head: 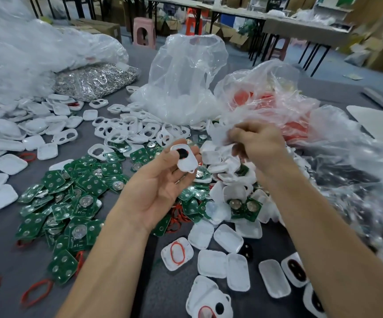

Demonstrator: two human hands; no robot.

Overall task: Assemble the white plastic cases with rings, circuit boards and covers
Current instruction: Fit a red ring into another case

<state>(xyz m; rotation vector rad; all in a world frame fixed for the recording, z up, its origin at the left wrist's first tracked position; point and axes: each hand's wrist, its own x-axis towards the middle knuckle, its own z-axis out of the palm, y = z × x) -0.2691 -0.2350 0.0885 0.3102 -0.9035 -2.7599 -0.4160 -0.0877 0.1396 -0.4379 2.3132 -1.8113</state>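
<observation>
Left hand (160, 187) is pinching white rounded plastic case (185, 158). Right hand (257, 143) is hovering at crumpled clear plastic bag (277, 92), fingers curled, grip unclear. Likely ring step; next calls for seating a red rubber ring (28, 157).

left hand (160, 184): palm up, fingers half curled, thumb and fingertips pinch a white case (184, 162)
right hand (258, 143): back to camera, fingers curled and bunched, blurred; grip unclear
left forearm (107, 260): bare, reaching forward from lower centre
right forearm (323, 226): bare, reaching forward from lower right
hands: near each other, apart
</observation>
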